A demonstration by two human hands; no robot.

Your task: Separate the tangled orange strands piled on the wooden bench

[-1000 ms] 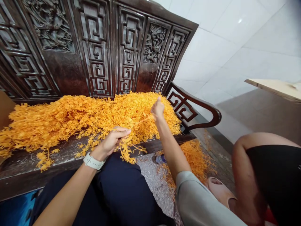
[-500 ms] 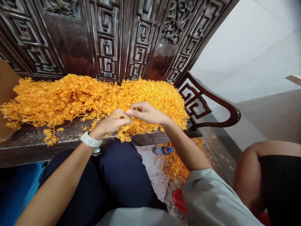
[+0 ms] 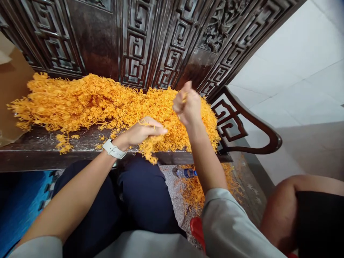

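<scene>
Dark polished wood forms the carved bench (image 3: 99, 43) across the upper part of the view, its tall back worked in square fretwork. Pale tiles cover the wall (image 3: 290, 50) to the right. Heaped along the seat, from near the left edge to the right end, lies a long pile of orange sprigs (image 3: 88, 96), thin-stemmed and tangled. Below are the seated person's navy trousers (image 3: 146, 193), knees close to the seat's front edge. Another person's bent leg (image 3: 282, 200), in black shorts, shows at lower right, well apart from both hands. At far left a brown box (image 3: 16, 104) stands beside the pile, and a blue mat (image 3: 25, 211) shows at lower left. More orange pieces (image 3: 193, 193) are scattered on the floor below the bench's right end, where a curved armrest (image 3: 274, 141) bounds the seat. The right hand (image 3: 189, 105), slightly blurred, is raised over the right part of the pile; the left hand (image 3: 145, 132) is lower, over the pile's front, apart from the right. A bottle (image 3: 185, 173) lies by the scattered pieces. A pale watch (image 3: 114, 149) circles the left wrist. Thumb against fingers, the left hand pinches a small orange bunch (image 3: 149, 152), which hangs near the seat's edge; the right is curled into a fist around an orange bit (image 3: 184, 96).
</scene>
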